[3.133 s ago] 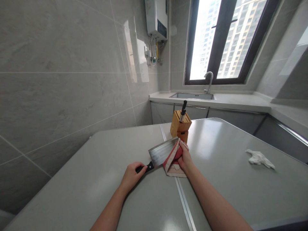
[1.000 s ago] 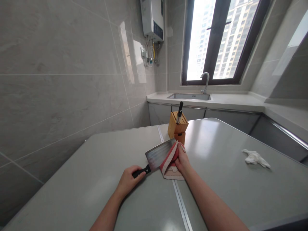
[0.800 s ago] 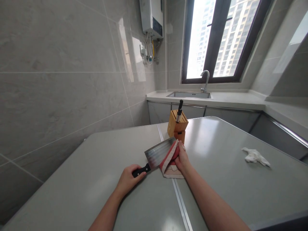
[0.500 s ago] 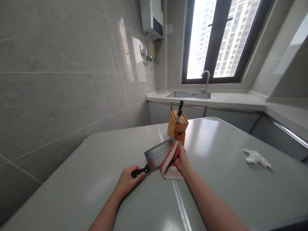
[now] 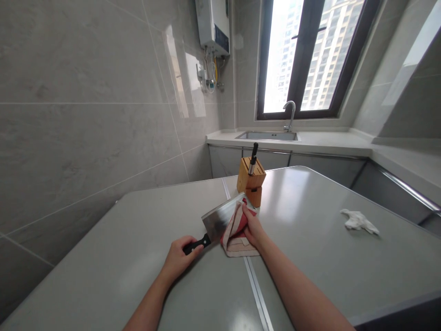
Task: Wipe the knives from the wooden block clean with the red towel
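My left hand (image 5: pixel 181 257) is closed around the black riveted handle of a cleaver (image 5: pixel 217 221). Its broad steel blade is tilted, pointing away and to the right. My right hand (image 5: pixel 254 228) grips a red and off-white cloth (image 5: pixel 237 241), pressed against the blade's right side. The cloth covers the blade's lower edge, and its hem hangs down to the table. Just beyond the blade tip stands a wooden knife block (image 5: pixel 250 181) with black-handled tools (image 5: pixel 253 158) upright in its slots.
The grey-white table (image 5: pixel 138 239) has a metal strip (image 5: pixel 255 287) running across it. A crumpled white cloth or tissue (image 5: pixel 359 221) lies on the right. Behind are a counter with a sink (image 5: pixel 268 136) and faucet (image 5: pixel 291 112), a window, and a wall-mounted water heater (image 5: pixel 213 27).
My right hand and the cloth have shifted slightly left along the blade, uncovering more of its far end. The cleaver stays in my left hand. The whole view has shifted a little.
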{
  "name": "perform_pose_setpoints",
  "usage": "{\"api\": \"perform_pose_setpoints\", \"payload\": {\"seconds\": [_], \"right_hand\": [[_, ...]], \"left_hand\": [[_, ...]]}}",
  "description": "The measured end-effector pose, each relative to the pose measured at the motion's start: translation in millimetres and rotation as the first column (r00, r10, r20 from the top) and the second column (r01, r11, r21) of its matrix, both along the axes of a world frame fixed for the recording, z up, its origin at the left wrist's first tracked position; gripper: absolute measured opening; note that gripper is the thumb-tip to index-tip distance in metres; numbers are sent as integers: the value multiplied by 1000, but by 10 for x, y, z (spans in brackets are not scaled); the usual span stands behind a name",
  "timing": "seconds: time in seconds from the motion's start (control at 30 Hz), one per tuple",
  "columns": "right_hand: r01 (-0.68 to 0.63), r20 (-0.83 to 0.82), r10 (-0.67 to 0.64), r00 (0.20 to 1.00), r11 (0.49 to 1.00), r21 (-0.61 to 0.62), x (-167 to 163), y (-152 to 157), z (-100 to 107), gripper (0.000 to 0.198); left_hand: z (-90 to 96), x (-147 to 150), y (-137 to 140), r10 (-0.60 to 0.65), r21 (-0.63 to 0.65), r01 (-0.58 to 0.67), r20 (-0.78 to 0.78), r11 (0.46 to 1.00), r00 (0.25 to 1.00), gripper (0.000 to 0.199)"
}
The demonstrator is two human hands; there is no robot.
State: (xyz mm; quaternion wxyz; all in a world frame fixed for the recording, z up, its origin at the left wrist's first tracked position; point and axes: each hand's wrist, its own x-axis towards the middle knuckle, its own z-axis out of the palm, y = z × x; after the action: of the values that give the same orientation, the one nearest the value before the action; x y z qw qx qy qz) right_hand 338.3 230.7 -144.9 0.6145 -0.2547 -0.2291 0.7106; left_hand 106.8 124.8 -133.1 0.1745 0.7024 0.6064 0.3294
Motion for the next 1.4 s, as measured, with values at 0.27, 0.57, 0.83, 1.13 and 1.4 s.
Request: {"api": "perform_pose_setpoints", "payload": {"seconds": [0.27,0.57,0.83,1.13,1.4], "right_hand": [[102,-31,-103,994,994,-44,8,52,-21,35],[201,-160,-212,964,976,-85,31,104,-28,33],[181,-54,-182,982,983,-25,-3,56,2,33],[28,144,-39,989,996,83,-83,-119,72,37],[106,-5,-106,994,994,-29,-23,2,24,34]], "left_hand": [[4,1,16,29,13,-29,23,999,999,32],[-10,-11,19,53,50,-55,27,997,998,30],[-17,-36,30,100,80,-104,51,991,994,31],[24,1,9,52,94,-55,32,994,998,29],[30,21,3,41,92,-42,13,995,999,29]]}}
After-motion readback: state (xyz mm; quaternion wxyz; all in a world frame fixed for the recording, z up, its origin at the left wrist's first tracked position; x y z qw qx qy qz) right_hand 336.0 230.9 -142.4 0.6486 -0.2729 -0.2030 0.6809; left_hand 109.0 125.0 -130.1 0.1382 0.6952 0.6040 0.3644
